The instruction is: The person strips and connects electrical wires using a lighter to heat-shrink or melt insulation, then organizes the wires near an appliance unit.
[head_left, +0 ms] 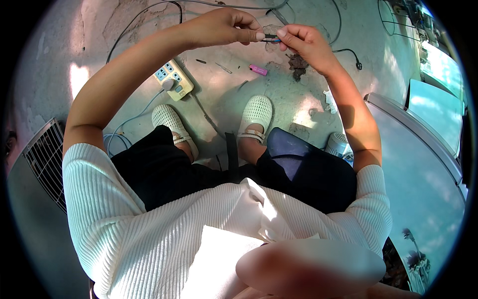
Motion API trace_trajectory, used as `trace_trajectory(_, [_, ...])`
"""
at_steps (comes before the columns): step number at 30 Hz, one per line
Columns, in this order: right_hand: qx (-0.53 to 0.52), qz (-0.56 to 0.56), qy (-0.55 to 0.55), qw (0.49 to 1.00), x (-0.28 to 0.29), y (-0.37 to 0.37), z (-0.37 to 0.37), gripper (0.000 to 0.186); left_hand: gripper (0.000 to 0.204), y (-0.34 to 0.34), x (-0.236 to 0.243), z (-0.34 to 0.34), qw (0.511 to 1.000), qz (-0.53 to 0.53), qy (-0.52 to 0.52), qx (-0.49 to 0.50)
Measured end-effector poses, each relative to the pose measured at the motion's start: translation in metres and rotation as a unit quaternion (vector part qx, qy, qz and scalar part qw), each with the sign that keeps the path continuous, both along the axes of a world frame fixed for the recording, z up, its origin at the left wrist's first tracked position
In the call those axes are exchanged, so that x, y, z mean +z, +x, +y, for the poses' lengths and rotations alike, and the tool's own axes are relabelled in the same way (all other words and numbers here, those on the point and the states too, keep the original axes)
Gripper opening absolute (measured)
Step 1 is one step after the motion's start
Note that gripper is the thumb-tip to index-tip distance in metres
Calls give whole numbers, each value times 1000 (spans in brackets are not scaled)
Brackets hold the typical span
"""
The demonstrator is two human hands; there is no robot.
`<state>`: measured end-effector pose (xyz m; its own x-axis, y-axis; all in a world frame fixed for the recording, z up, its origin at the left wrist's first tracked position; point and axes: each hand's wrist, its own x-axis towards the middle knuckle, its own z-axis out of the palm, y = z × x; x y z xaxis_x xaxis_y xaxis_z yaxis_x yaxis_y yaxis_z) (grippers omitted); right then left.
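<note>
Out in front of me, both hands are raised over the floor, close together. The thumb and fingers of my left hand [226, 29] pinch the left end of some thin black and blue wires [271, 38]. My right hand [304, 44] grips the same wires from the other side, fingertips closed. Only a short stretch of wire shows between the hands; its ends are hidden. On the floor below lie a pink lighter [258, 70], a thin metal piece [223, 68] and a small black stick-like piece [200, 61].
A cream power strip [174, 82] with a grey plug [169, 84] in it sits left of my feet. Grey cable [219, 5] loops across the far floor. A black plug [358, 65] lies right. A wire grille [45, 159] stands left, a pale panel [413, 174] right.
</note>
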<state>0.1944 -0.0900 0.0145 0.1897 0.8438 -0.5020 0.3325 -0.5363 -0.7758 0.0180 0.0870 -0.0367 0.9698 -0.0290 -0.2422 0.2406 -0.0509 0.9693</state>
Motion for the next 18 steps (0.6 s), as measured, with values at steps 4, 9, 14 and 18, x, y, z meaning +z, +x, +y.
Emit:
trace_trajectory(4, [-29,69,14,997,1,-4,2,34,26,4,1,2,999,34,2,-16])
trace_trajectory(9, [-35,93,49,994,2,-2,1,30,25,1,4,-1,998,49,-30,31])
trace_trajectory(14, [-14,51,74,996,-4,-8,0,22,24,-1,1,-2,999,10,-31,32])
trace_trajectory(18, [8,17,58,998,-5,-11,1,22,22,0,2,-5,1000,22,-22,5])
